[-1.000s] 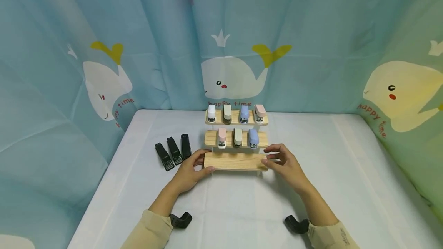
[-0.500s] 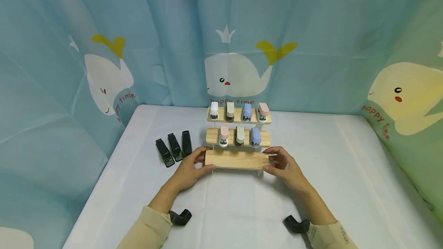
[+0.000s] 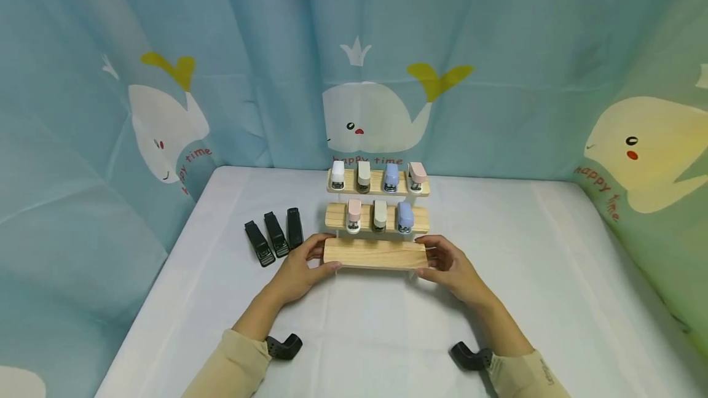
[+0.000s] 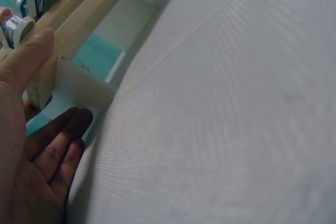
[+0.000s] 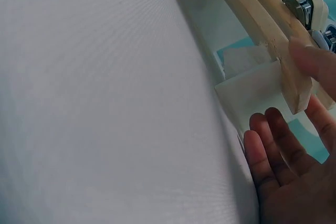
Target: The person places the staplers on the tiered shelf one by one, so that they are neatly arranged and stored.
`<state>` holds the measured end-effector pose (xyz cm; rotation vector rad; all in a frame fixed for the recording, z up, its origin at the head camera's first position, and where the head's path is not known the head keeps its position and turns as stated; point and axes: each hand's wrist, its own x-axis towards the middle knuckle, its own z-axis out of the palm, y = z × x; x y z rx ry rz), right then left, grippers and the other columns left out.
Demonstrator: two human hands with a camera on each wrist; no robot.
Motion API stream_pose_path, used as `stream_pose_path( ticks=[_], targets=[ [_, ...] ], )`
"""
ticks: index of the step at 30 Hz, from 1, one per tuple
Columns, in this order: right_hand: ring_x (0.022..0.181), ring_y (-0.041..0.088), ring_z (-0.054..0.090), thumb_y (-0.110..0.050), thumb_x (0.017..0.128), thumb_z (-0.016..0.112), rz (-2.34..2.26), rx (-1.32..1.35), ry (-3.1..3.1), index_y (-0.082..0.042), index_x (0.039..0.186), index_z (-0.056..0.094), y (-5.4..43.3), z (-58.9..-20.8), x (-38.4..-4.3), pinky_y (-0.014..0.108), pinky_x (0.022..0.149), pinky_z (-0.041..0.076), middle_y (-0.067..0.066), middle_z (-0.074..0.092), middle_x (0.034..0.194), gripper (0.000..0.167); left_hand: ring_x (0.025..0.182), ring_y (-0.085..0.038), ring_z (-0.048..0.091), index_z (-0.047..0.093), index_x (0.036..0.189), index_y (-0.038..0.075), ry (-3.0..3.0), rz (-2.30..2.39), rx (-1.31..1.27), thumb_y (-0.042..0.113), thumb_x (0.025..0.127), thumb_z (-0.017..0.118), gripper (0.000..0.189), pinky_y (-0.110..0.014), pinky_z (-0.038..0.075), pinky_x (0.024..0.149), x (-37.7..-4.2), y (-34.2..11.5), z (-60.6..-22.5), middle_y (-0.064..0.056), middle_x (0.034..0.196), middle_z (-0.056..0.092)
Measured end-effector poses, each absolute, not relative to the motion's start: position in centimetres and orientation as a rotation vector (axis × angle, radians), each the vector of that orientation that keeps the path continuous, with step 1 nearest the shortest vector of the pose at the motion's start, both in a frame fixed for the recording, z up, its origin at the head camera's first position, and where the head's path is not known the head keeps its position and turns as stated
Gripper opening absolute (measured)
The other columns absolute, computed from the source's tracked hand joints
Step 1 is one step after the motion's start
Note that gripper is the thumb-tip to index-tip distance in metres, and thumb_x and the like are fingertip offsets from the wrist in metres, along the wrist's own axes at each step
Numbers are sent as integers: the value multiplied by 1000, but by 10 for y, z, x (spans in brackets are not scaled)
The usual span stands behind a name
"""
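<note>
A three-tier wooden display stand (image 3: 376, 254) rests on the white table, its lowest board bare. My left hand (image 3: 298, 270) grips the left end of that board, thumb at the front edge (image 4: 32, 59) and index finger partly hidden behind. At the right end, my right hand (image 3: 453, 269) holds the board the same way. Below the board, the other fingers of both hands hang beside the white side supports (image 5: 252, 90). Mini staplers stand on the upper tiers: white (image 3: 338, 175), grey, blue and pink on top; pink (image 3: 354, 216), grey and blue (image 3: 405, 218) in the middle.
Three black staplers (image 3: 278, 234) lie side by side on the table (image 3: 365, 330), left of the stand and close to my left hand. Behind the table hangs a blue curtain (image 3: 498, 128) printed with whales. Each wrist wears a black camera mount (image 3: 284, 347).
My right hand has gone from loosely near the board's right end to holding it between thumb and fingers. My left hand keeps its hold. The head view has shifted slightly.
</note>
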<state>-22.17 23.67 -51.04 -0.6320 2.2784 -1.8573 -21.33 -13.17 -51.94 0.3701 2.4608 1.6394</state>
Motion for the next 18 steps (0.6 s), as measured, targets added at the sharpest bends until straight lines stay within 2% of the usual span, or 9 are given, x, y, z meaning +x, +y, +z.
stream_pose_path(
  ticks=[8,18],
  targets=[
    [106,18,63,2,88,78,-1829,-588,2293,0,139,54,237,-509,-221,25,84,58,11,58,128,56,131,-25,63,50,149,33,2456,1643,391,44,92,79,65,-50,46,115,-213,-131,-518,1,135,69],
    [109,17,62,1,88,78,-1835,-585,2290,0,138,55,235,-510,-221,23,88,56,10,58,130,56,133,-23,62,46,149,40,2441,1645,401,47,91,79,66,-48,46,115,-211,-132,-516,2,139,66]
  ],
)
